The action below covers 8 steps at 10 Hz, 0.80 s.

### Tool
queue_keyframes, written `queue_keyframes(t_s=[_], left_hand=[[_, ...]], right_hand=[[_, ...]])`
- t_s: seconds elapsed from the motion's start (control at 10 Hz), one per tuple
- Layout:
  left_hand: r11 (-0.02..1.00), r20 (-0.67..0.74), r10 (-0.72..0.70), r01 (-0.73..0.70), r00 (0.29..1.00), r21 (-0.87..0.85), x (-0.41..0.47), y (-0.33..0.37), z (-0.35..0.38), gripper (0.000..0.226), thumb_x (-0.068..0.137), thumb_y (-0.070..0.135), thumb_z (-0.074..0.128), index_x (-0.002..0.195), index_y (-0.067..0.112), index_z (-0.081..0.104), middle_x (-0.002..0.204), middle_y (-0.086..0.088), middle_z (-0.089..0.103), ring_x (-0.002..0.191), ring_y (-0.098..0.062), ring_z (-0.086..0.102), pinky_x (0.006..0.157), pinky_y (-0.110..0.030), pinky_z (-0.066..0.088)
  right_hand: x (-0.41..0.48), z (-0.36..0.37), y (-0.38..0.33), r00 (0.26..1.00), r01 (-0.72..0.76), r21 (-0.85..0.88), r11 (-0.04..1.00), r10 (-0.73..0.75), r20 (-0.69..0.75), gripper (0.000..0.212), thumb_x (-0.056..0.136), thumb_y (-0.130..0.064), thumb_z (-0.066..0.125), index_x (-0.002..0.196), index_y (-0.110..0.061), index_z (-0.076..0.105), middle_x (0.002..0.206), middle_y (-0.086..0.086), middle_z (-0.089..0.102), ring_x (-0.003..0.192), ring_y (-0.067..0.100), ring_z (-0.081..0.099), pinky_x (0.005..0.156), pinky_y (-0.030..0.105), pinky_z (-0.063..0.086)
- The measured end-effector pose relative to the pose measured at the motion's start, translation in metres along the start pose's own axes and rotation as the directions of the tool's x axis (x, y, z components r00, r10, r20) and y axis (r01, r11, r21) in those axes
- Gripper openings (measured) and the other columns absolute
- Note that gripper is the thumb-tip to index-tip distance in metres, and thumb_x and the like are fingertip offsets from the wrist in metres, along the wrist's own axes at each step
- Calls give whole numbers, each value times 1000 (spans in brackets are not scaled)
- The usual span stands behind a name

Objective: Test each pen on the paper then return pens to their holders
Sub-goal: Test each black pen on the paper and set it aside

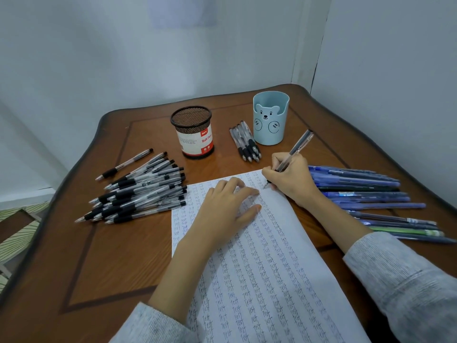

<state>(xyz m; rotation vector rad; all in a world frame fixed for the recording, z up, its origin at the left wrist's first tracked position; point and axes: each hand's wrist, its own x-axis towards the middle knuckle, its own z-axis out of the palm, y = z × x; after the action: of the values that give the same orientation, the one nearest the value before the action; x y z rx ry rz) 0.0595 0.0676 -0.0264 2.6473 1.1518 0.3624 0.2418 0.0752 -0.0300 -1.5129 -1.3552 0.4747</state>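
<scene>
**Testing well under way, no pens visibly in the holders**

The right hand (290, 180) grips a clear-barrelled pen (294, 152) in a writing hold, fingers curled round the lower barrel, the tip down on the paper (272, 280) near its far right corner. The left hand (230, 209) lies flat on the sheet with fingers straight and spread, pressing it down and holding nothing.

The sheet lies at the middle of the wooden table (99, 256), angled away from the person. It is white and nearly covered with columns of the small handwritten word "test", so I judge that many pens have been tried. Only a strip along the right edge is blank, and that is where the tip sits.

The returning part looks barely begun. The black mesh holder (193, 132) with its red-and-white label and the pale blue bear-face holder (270, 120) stand at the far side of the table, and no pen rises above either rim; their insides are only partly visible, so I cannot rule out something lying low within.

Loose pens lie all around:
- a large heap of black-grip pens (141, 191) left of the paper, with one stray pen (125, 164) just beyond it
- a small row of similar pens (246, 142) between the two holders
- a spread of blue pens (366, 191) on the right, a green one among them

Which heaps are tested cannot be told.
</scene>
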Motion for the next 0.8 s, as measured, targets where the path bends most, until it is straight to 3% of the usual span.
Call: queue_keyframes(t_s=[0.2,0.3,0.5,0.6,0.7,0.8], left_hand=[[1000,-18,12,-12,1000,-14,-1,0,0,39,96,48,45,133,35,50,129,11,43,118,-7,36,101,-25,30],[1000,-17,11,-11,1000,-17,0,0,0,39,96,48,46,132,35,50,129,11,43,118,-7,36,101,-26,30],[1000,-20,13,-14,1000,-11,0,1,0,39,96,48,46,132,35,50,129,10,44,118,-8,36,101,-26,31],[1000,-20,14,-14,1000,-10,-1,0,0,39,96,48,46,132,35,50,129,10,44,118,-8,36,101,-26,30],[1000,-28,6,-7,1000,-18,0,1,-2,40,96,48,47,133,33,50,129,10,44,118,-8,37,101,-25,30],[1000,-76,-24,24,997,-1,0,1,-3,42,96,47,47,134,28,50,128,9,45,116,-8,39,98,-25,32]], right_hand=[[2,1,2,1000,15,-13,1000,-15,26,33,80,5,61,56,-8,42,51,4,42,50,18,49,47,18,38],[1,1,2,1000,7,-6,1000,-7,10,27,81,3,62,59,-3,47,51,4,46,43,6,49,46,13,39],[1,3,2,1000,9,-36,999,-9,-4,29,82,4,60,60,-6,45,54,10,45,50,13,42,48,12,35],[2,0,1,994,-100,148,984,104,-18,27,87,-1,60,64,-6,47,55,11,52,38,4,47,40,13,37],[3,-2,-2,986,-161,311,937,167,6,25,94,-13,57,71,-10,49,63,7,55,38,3,45,38,12,34],[1,-3,-7,990,-135,345,929,142,7,19,100,-31,47,97,-12,45,57,2,48,38,4,43,40,12,35]])
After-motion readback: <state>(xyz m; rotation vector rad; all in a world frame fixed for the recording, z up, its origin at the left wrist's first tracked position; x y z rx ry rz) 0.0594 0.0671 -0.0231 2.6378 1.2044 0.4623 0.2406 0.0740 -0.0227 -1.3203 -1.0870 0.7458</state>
